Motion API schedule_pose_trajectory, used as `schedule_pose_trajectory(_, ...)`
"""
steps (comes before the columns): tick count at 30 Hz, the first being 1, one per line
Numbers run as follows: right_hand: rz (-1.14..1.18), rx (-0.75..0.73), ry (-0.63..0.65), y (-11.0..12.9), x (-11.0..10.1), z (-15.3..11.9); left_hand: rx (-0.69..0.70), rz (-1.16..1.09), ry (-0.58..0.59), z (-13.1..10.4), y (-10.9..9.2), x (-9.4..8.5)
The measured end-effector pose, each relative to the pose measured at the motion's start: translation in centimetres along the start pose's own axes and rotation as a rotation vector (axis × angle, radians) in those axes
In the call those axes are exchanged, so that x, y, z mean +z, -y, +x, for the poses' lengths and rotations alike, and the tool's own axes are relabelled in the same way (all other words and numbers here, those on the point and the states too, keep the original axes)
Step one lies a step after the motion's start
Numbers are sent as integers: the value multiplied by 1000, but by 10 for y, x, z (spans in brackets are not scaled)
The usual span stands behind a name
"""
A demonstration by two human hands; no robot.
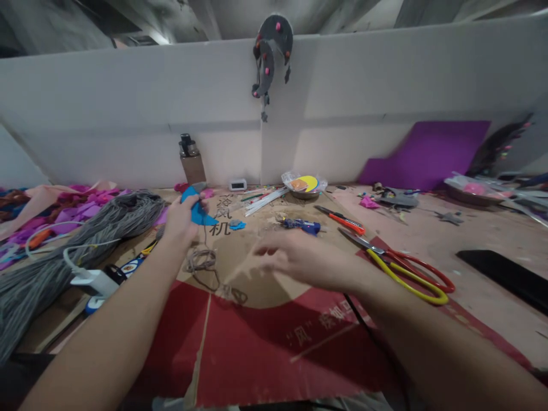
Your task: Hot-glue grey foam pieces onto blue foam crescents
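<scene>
My left hand (182,220) is closed on a blue felt piece (199,211) with a pointed lower end. Grey yarn (201,260) hangs from beneath that hand and lies in loose loops on the cardboard. To the right, my right hand (286,257) hovers over the cardboard (240,245), its fingers loosely bent and apart, slightly blurred, with nothing visible in them. A small blue scrap (237,225) lies between the hands. Just beyond the right hand is a blue glue gun (302,226).
Right of the hands lie a red utility knife (342,220), large scissors (402,268) and a black phone-like slab (505,277). Grey yarn skeins (107,228) and a white charger (94,281) are at left. A decorated grey crescent (274,54) hangs on the white wall behind.
</scene>
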State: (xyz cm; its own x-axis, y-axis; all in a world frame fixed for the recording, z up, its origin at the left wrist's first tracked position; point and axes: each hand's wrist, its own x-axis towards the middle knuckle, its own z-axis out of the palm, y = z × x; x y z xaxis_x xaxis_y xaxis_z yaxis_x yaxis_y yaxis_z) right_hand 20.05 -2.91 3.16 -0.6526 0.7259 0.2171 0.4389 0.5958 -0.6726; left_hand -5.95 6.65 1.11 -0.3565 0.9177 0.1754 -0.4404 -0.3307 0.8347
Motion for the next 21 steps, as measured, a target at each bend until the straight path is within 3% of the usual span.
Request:
schedule_pose_trajectory(3, -336, 261, -285, -32, -18, 2, -38, 6, 84, -15, 4, 12)
schedule_pose_trajectory(4, -486, 393, -303, -42, -23, 2, -55, 6, 113, -19, 5, 15)
schedule_pose_trajectory(6, -701, 587, -212, -59, -27, 1, -93, 14, 168, -27, 7, 21)
schedule_pose_trajectory(8, -764, 650, -103, -74, -23, 0, -126, 39, 212, -35, 11, 27)
schedule_pose_trajectory(10, -755, 665, -103, -86, -15, 1, -148, 63, 237, -43, 15, 31)
schedule_pose_trajectory(12, -674, 699, -209, -97, -9, 2, -181, 77, 264, -51, 19, 35)
schedule_pose_trajectory(15, -249, 777, -413, -112, -5, 4, -233, 97, 290, -61, 22, 39)
schedule_pose_trajectory(18, 131, 761, -496, -118, -5, 7, -251, 118, 289, -66, 23, 42)
schedule_pose_trajectory(21, 252, 672, -550, -110, -3, 9, -253, 125, 271, -66, 23, 41)
